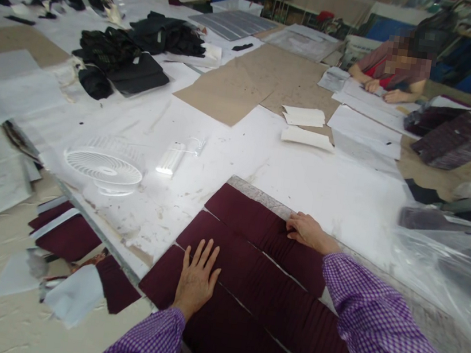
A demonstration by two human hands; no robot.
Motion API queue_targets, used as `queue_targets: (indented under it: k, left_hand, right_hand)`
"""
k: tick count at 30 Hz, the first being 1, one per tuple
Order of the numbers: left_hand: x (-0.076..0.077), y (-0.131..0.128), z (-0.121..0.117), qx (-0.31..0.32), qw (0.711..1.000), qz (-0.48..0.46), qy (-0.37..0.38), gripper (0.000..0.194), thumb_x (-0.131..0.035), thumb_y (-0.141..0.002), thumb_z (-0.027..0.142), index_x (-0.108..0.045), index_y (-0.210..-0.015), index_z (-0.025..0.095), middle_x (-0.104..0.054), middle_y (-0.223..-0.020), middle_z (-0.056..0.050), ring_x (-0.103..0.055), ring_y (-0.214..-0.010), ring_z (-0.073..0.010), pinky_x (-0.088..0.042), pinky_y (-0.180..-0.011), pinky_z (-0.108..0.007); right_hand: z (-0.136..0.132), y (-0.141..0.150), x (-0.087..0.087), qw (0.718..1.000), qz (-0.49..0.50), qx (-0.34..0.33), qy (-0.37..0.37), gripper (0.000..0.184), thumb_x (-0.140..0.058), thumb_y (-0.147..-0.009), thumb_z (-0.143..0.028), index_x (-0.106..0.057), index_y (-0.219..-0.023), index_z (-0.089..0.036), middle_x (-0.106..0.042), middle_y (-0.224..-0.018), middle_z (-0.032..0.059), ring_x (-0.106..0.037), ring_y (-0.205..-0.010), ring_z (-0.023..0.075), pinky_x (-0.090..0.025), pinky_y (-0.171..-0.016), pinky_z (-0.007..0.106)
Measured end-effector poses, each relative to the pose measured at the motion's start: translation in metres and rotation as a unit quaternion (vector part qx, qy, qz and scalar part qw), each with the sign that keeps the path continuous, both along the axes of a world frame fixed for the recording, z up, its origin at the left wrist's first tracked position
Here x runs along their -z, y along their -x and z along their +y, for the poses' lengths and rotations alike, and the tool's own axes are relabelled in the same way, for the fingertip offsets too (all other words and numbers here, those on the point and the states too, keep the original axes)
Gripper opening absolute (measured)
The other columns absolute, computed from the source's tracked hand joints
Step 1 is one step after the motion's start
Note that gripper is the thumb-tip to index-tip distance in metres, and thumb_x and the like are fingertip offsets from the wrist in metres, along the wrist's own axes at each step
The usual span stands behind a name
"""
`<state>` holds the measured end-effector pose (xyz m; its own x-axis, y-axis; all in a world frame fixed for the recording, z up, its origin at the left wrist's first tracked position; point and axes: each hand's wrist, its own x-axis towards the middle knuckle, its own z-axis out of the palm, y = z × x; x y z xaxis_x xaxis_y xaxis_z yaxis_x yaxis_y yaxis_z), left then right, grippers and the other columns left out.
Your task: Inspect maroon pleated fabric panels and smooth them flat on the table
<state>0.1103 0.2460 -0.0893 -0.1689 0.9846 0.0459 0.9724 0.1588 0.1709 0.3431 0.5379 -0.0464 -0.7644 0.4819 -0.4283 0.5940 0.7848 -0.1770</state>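
Note:
Several dark maroon fabric panels (pixel 250 259) lie side by side on the white table (pixel 324 194) in front of me. My left hand (pixel 196 278) lies flat on the nearest panels, fingers stretched out and spread. My right hand (pixel 307 231) rests on the far edge of the upper panel, fingers extended and pressed down on the cloth. Both arms wear purple checked sleeves.
A small white fan (pixel 104 168) and a white power bank (pixel 171 158) sit left of the panels. Black garments (pixel 125 58) are piled at the back left. More maroon pieces (pixel 69 235) lie lower left. Clear plastic (pixel 449 268) is at the right. Another person (pixel 394 70) works on paper sheets far right.

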Motion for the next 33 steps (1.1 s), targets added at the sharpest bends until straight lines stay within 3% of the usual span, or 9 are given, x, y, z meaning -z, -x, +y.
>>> queue_targets:
  k: [9,17,22,27,33]
  left_hand:
    - [-0.001,0.001,-0.001,0.001,1.0,0.0,-0.001,0.052,-0.038,-0.091,0.03,-0.03,-0.142,0.022,-0.027,-0.153,-0.005,-0.02,-0.141,-0.0277,-0.019,-0.112,-0.058]
    - [0.0,0.0,-0.001,0.003,1.0,0.001,-0.014,0.053,-0.039,-0.09,0.029,-0.029,-0.143,0.022,-0.028,-0.152,-0.005,-0.021,-0.141,-0.0279,-0.019,-0.112,-0.058]
    - [0.0,0.0,-0.001,0.002,1.0,-0.005,-0.009,0.053,-0.038,-0.091,0.029,-0.029,-0.143,0.023,-0.028,-0.152,-0.005,-0.019,-0.142,-0.0277,-0.018,-0.112,-0.058]
    - [-0.002,0.001,-0.001,-0.001,1.0,-0.011,-0.008,0.053,-0.038,-0.091,0.03,-0.029,-0.143,0.023,-0.028,-0.152,-0.005,-0.019,-0.142,-0.0272,-0.018,-0.113,-0.057]
    - [-0.002,0.001,-0.001,0.0,1.0,-0.007,-0.007,0.052,-0.038,-0.091,0.029,-0.031,-0.142,0.022,-0.028,-0.152,-0.006,-0.02,-0.142,-0.0278,-0.018,-0.113,-0.058]
  right_hand:
    - [-0.001,-0.013,0.011,0.999,0.014,0.027,0.01,0.024,-0.056,-0.089,-0.035,-0.061,-0.103,-0.016,-0.064,-0.103,0.0057,-0.059,-0.097,0.0213,-0.047,-0.087,0.043]
    - [-0.004,-0.015,0.009,0.996,0.016,0.079,0.035,0.028,-0.056,-0.088,-0.038,-0.061,-0.104,-0.016,-0.064,-0.104,0.0068,-0.059,-0.097,0.0217,-0.046,-0.087,0.044]
    - [0.0,-0.024,0.003,0.989,0.018,0.114,0.094,0.03,-0.059,-0.086,-0.041,-0.061,-0.102,-0.016,-0.066,-0.092,0.0039,-0.062,-0.082,0.0187,-0.05,-0.078,0.039]
    - [0.008,-0.042,0.003,0.974,0.034,0.128,0.183,0.026,-0.059,-0.087,-0.036,-0.062,-0.101,-0.015,-0.067,-0.091,0.0026,-0.064,-0.083,0.0184,-0.051,-0.077,0.038]
    - [0.008,-0.055,0.004,0.966,0.048,0.154,0.201,0.022,-0.057,-0.088,-0.035,-0.063,-0.092,-0.014,-0.065,-0.083,0.0006,-0.063,-0.079,0.0176,-0.051,-0.075,0.036]
